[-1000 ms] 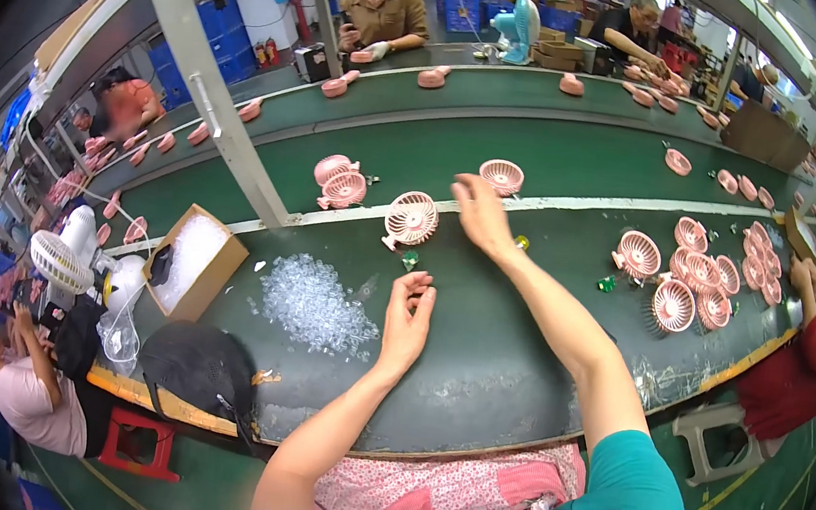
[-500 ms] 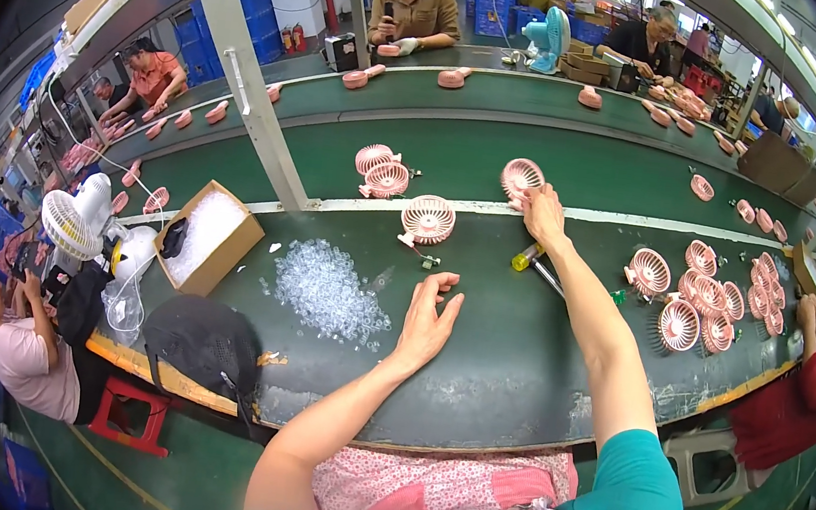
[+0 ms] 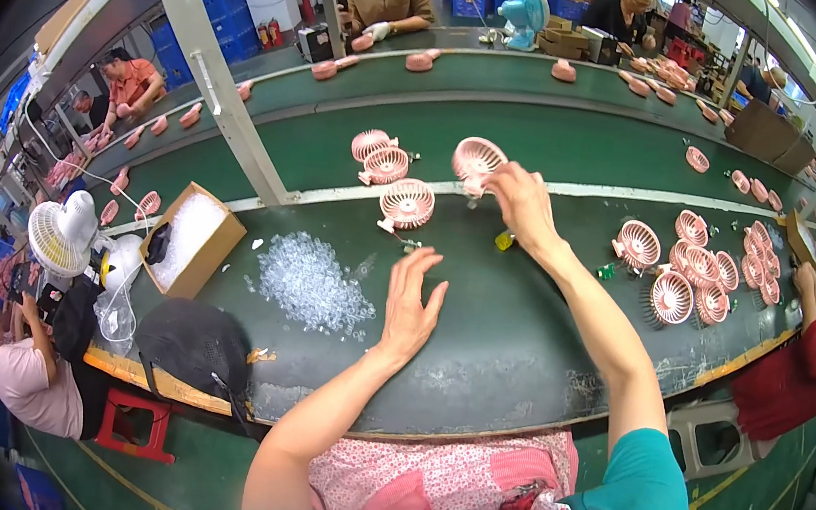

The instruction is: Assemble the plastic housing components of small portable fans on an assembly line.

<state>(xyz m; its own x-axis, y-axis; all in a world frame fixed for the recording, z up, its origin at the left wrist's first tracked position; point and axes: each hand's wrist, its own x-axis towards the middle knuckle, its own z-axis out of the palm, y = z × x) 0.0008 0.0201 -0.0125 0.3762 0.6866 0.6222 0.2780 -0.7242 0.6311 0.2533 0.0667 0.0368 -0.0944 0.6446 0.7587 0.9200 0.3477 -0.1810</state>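
My right hand (image 3: 526, 208) grips a pink round fan housing (image 3: 480, 156) by its lower edge, at the white rail of the belt. My left hand (image 3: 410, 308) is open over the dark work surface, its fingers extended. Its fingertips are close to a small wired part (image 3: 412, 246) that hangs from another pink fan housing (image 3: 407, 204). Two more pink housings (image 3: 385, 165) stand just behind on the belt. A yellow-handled tool (image 3: 504, 240) lies below my right wrist, mostly hidden by my forearm. A pile of small clear plastic pieces (image 3: 312, 282) lies left of my left hand.
Several pink fan housings (image 3: 672, 297) are grouped at the right. At the left are an open cardboard box (image 3: 209, 254), a black bag (image 3: 196, 347) and a white fan (image 3: 63, 231). A metal post (image 3: 212, 72) rises by the green belt (image 3: 503, 125). Co-workers sit around.
My right hand has moved left with the fan housing, closer to the other housings. My left hand has come nearer the small wired part. The whole view has shifted slightly.
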